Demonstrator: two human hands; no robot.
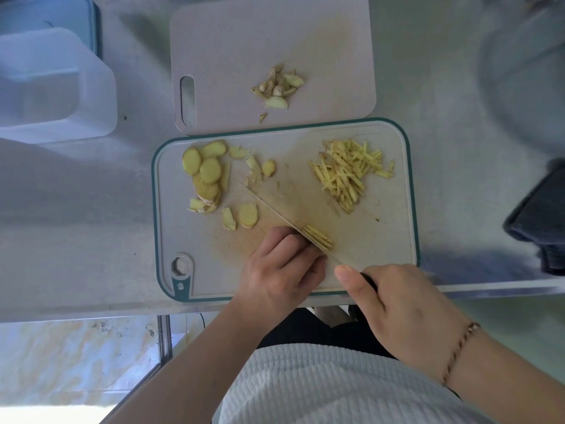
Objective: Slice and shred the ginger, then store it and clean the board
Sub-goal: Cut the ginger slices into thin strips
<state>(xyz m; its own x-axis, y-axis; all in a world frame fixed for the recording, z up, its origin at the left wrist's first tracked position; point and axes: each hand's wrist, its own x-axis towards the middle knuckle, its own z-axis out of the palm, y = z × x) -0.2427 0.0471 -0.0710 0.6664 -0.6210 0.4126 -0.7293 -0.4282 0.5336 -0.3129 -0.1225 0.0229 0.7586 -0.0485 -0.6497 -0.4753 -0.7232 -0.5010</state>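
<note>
A teal-rimmed cutting board (394, 240) lies in front of me. Round ginger slices (205, 172) are piled at its left, and a heap of ginger shreds (348, 172) lies at its right. My right hand (406, 313) grips the dark handle of a knife (275, 206) whose blade runs diagonally across the board. My left hand (281, 267), fingers curled, holds down a small stack of slices right against the blade. Freshly cut strips (319, 236) lie on the blade's right side.
A second pale board (232, 41) behind carries ginger peel scraps (278, 87). White and blue plastic containers (52, 84) stand at the left. A large metal bowl (526, 71) and a dark cloth (541, 221) sit at the right. The steel table edge runs just below the board.
</note>
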